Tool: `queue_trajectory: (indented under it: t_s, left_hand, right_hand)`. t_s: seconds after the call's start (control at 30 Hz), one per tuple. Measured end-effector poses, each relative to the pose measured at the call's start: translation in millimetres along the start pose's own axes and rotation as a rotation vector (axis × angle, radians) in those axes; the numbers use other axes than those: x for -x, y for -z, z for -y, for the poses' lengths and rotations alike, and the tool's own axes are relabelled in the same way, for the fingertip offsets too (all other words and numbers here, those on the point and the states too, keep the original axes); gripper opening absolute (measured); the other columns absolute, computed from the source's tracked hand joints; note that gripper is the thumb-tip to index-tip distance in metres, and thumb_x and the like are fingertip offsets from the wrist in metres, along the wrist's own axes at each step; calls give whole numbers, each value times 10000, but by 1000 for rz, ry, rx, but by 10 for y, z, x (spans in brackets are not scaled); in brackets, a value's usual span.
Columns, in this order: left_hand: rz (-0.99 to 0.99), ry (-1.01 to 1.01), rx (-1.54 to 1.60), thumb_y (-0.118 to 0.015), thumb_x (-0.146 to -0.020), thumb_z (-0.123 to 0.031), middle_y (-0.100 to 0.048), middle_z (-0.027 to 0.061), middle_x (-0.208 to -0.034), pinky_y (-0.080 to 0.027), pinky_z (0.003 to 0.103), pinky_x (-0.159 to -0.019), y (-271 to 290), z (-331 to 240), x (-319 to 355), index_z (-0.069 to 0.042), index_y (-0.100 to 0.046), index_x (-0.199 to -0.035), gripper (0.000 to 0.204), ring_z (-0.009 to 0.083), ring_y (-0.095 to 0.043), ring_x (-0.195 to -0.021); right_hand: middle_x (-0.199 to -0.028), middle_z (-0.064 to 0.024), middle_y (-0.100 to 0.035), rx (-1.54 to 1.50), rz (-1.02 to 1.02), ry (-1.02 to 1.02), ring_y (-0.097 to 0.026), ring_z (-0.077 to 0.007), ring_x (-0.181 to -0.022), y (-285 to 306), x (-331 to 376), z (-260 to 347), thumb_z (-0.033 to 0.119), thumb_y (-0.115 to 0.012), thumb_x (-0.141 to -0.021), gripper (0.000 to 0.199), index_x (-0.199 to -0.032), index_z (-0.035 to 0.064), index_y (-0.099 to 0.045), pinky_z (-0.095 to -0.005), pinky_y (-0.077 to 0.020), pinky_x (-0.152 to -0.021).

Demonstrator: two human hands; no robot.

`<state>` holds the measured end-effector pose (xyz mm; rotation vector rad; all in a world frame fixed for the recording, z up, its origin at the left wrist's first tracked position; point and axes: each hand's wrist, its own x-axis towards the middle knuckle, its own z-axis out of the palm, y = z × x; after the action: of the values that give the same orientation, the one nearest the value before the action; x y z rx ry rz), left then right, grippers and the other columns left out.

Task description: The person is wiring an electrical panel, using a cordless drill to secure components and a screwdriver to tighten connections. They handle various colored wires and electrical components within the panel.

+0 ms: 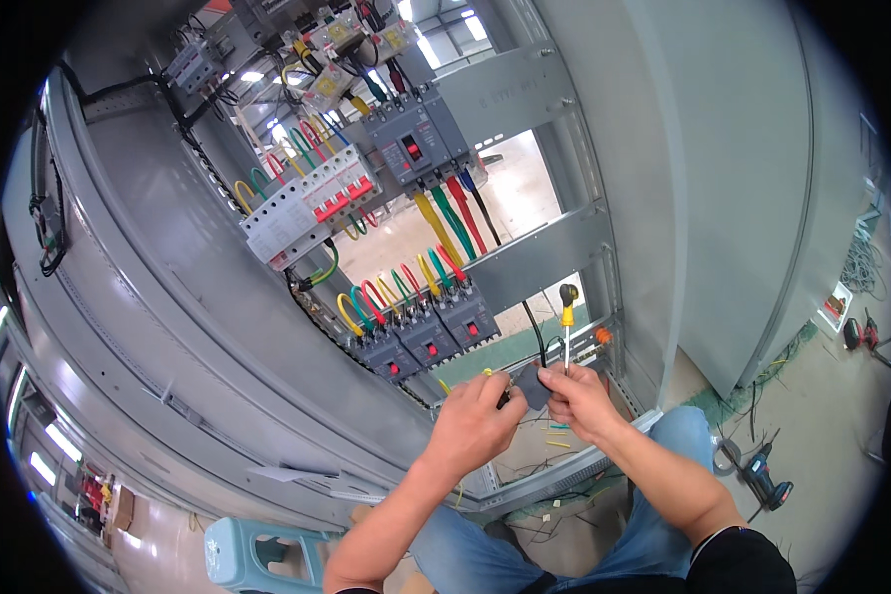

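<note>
Bare forearms (663, 477) reach toward the cabinet (173, 203); right hand (581, 401) grasps a yellow-handled tool (567, 315), left hand (475, 421) pinches something indistinct, dark-grey piece (532, 388) between: apparently two-handed handling, calling for steadiness.

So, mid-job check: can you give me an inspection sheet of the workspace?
Surface: pale floor beside the open grey cabinet.
Job's things: yellow-and-black-handled tool, handle up; dark grey piece between the hands, kind unclear.
Clutter: wire scraps in the cabinet base and on the floor; cordless drill on the floor at right.
Hands: right hand grips the tool's shaft; left hand has bent fingers, its hold unclear.
Cables: black cable beside the tool; yellow, green and red wire loops above three lower breakers.
Surroundings: light-blue stool lower left; tall grey panel right.
</note>
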<state>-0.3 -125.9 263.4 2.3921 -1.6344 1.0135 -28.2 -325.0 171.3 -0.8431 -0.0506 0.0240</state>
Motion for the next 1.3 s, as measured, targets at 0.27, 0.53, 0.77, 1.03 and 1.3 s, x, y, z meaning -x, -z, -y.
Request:
queue_trajectory:
  t_s: [0.27, 0.53, 0.77, 1.03, 1.3]
  left_hand:
    - [-638, 645, 555, -711, -940, -131, -575, 48, -742, -438, 307, -672, 720, 762, -1002, 13, -593, -782, 245, 116, -535, -688]
    - [-983, 457, 365, -737, -958, -213, -552, -25, -717, -377, 260, -586, 1083, 1753, -1912, 8, -681, -853, 251, 69, -481, -640]
    - [-987, 365, 122, -765, -903, -179, -623, 95, -887, -474, 340, -744, 950, 1854, -2078, 6, -686, -861, 206, 211, -585, -792]
    - [-1015, 275, -46, -751, -882, -131, -612, 121, -872, -479, 377, -739, 930, 1762, -2118, -2, -665, -830, 164, 269, -599, -781]
    - [-1035, 269, -67, -753, -880, -117, -606, 118, -893, -483, 381, -747, 899, 1775, -2130, -9, -657, -825, 155, 276, -599, -795]
  right_hand:
    - [-657, 82, -319, 147, -1, 121, -291, -42, -510, -30, 61, 150, 320, -542, -1102, 338, -1132, -1, -646, -239, -217, -465]
    - [-633, 57, -408, 219, -28, 140, -361, -52, -507, 24, 82, 33, 300, -580, -1083, 303, -1026, 9, -642, -246, -270, -468]
    - [-637, 55, -439, 219, -24, 134, -406, -47, -514, 115, 140, 144, 296, -582, -1079, 300, -1029, 12, -661, -238, -313, -461]
    - [-643, 48, -461, 186, -13, 151, -417, -43, -520, 173, 161, 162, 282, -590, -1078, 282, -1032, 14, -665, -236, -330, -462]
    - [-638, 54, -421, 184, -22, 141, -362, -49, -525, 137, 206, 197, 253, -586, -1080, 257, -1058, 12, -671, -243, -289, -477]
